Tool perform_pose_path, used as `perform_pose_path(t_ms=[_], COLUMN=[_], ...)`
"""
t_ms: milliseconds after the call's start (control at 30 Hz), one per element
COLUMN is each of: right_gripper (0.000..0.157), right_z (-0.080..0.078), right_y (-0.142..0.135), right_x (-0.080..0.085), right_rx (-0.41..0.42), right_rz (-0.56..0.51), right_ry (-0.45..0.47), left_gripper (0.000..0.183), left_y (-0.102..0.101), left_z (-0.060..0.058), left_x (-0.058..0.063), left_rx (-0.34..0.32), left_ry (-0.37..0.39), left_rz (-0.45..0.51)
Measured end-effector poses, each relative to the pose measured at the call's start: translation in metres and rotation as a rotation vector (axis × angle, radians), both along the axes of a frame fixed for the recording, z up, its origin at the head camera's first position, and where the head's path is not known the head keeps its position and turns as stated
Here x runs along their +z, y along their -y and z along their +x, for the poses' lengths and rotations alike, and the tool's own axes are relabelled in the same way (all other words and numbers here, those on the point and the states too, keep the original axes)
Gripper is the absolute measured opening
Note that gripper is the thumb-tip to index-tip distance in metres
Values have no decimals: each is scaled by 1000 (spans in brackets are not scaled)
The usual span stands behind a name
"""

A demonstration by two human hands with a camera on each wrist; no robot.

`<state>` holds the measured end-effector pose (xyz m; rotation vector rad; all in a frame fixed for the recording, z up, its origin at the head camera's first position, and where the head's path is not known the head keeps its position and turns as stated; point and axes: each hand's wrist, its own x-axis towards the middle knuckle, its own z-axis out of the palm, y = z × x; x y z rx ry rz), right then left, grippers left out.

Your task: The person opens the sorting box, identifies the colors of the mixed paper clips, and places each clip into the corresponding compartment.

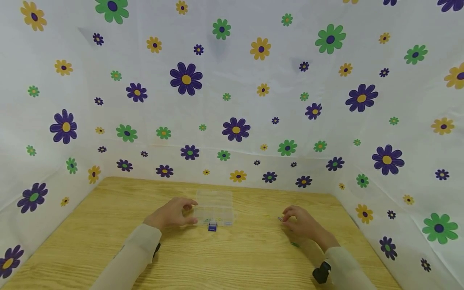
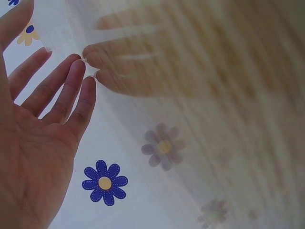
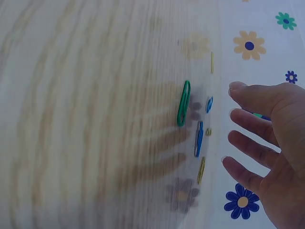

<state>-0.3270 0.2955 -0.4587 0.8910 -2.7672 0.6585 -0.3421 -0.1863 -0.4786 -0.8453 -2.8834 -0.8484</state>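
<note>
A clear plastic divided box (image 1: 214, 193) stands on the table with its lid raised at the back and small coloured pieces inside. My left hand (image 1: 175, 213) is at its left side, thumb and fingers spread apart; the left wrist view shows the fingers (image 2: 62, 102) loosely straight. Farther right, my right hand (image 1: 301, 223) hovers by loose paper clips, its fingers apart and holding nothing. In the right wrist view a green paper clip (image 3: 184, 103), a blue paper clip (image 3: 199, 139), a second blue clip (image 3: 209, 104) and a yellow paper clip (image 3: 201, 170) lie before the fingertips.
A small dark blue piece (image 1: 212, 227) sits at the box's front edge. Another thin yellow clip (image 3: 212, 62) lies beyond the others. White cloth (image 1: 246, 104) with printed flowers walls off the back and both sides of the wooden table (image 1: 217, 262).
</note>
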Motion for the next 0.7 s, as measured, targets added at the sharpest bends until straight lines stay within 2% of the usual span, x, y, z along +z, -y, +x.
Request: perform_pose_path(t_ms=[100,367,567,700], right_gripper=[8,10,10,12], right_z=[2,4,4,4], right_y=[-6,-22,-33,-37], right_x=[-1,-3,-6,-8], right_rx=[6,-32,-8,-31], right_rz=[14,55,80,80], right_ry=[-21,4,-50,-35], left_gripper=[70,69,68,68], left_y=[0,-1,-1,-2], left_z=[-1,0,0,0], left_x=[-1,-1,-1,-1], left_rx=[-3,-1,1,8], left_ry=[1,0,-7,-1], left_rz=[4,13,-1,-1])
